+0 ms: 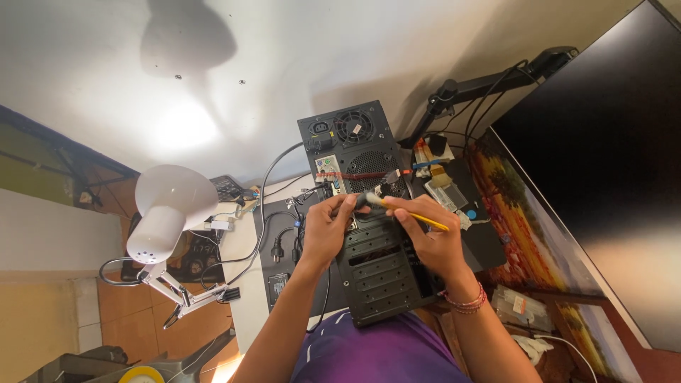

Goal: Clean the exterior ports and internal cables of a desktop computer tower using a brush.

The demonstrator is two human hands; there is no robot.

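My right hand grips a yellow-handled brush — bristles at ten o'clock; my left hand pinches the computer case edge.

A black computer case lies on its side, rear panel (fan grille, ports, slot covers) facing up. Across it rests a yellow-handled brush, bristle end towards the ports.

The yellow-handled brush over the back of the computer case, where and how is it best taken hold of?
Judging by its pose, grip the brush on its thin yellow handle, coming from the right. The right hand holds it there, bristle end pointing left toward the left hand and lying over the case, so only the handle is free.
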